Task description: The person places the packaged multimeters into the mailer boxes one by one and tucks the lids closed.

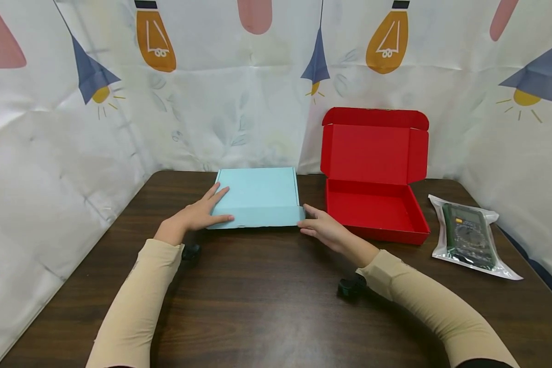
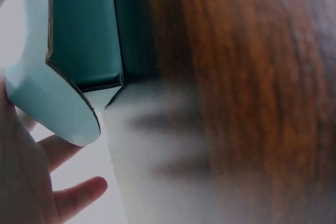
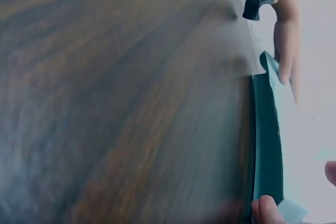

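A closed light-blue cardboard box (image 1: 259, 186) lies near the back of the table, its front flap (image 1: 262, 216) folded over and not tucked in. My left hand (image 1: 198, 213) rests on the box's left side, fingers spread and thumb along the flap. From the left wrist view, the rounded tab (image 2: 58, 106) at the flap's left end stands out beside the fingers. At the front right corner, my right hand (image 1: 324, 227) touches the flap's end with fairly straight fingers. One fingertip (image 3: 269, 209) is against the front side in the right wrist view.
An open red cardboard box (image 1: 372, 232) stands right of the blue one, its lid raised. Farther right lies a dark green multimeter (image 1: 470, 235) in a clear plastic bag. Behind the table hangs a patterned white cloth (image 1: 257, 117). The brown wooden tabletop (image 1: 267, 296) stretches in front.
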`<state>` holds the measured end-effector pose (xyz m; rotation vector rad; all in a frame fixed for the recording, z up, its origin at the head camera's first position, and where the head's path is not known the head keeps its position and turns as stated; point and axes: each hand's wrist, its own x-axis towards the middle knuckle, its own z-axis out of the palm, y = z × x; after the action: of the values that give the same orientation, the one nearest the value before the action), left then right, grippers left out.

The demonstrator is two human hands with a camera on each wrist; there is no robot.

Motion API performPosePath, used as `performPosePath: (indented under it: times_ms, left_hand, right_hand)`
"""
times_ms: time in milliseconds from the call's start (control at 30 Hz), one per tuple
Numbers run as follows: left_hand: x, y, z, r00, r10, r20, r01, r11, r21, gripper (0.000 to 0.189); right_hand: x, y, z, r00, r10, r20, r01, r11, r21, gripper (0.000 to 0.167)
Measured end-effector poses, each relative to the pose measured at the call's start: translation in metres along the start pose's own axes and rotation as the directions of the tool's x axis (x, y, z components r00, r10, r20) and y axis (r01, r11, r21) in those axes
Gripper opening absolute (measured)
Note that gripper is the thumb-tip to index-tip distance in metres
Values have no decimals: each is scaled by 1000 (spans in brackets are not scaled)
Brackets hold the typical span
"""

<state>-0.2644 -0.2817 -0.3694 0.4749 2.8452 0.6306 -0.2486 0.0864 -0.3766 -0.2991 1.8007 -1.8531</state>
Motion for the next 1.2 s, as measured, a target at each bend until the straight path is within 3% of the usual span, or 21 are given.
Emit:
performPosePath:
  times_ms: [167, 567, 967, 1200]
  left_hand:
    - [-1, 0, -1, 1000, 9, 5, -9, 1000, -19, 96]
    - [0, 2, -4, 1000, 4, 7, -3, 999, -34, 97]
    - [-1, -7, -5, 1000, -15, -3, 14, 999, -32, 96]
    - [-2, -8, -8, 1000, -10, 0, 10, 999, -53, 96]
  right_hand:
    - [2, 2, 3, 1000, 3, -6, -3, 999, 44, 77]
    - [10, -2, 7, 1000, -1, -3, 1, 1000, 26, 72]
    - [28, 0, 17, 999, -12, -38, 15, 998, 68, 74]
    - [29, -1, 16, 999, -18, -43, 21, 998, 60, 72]
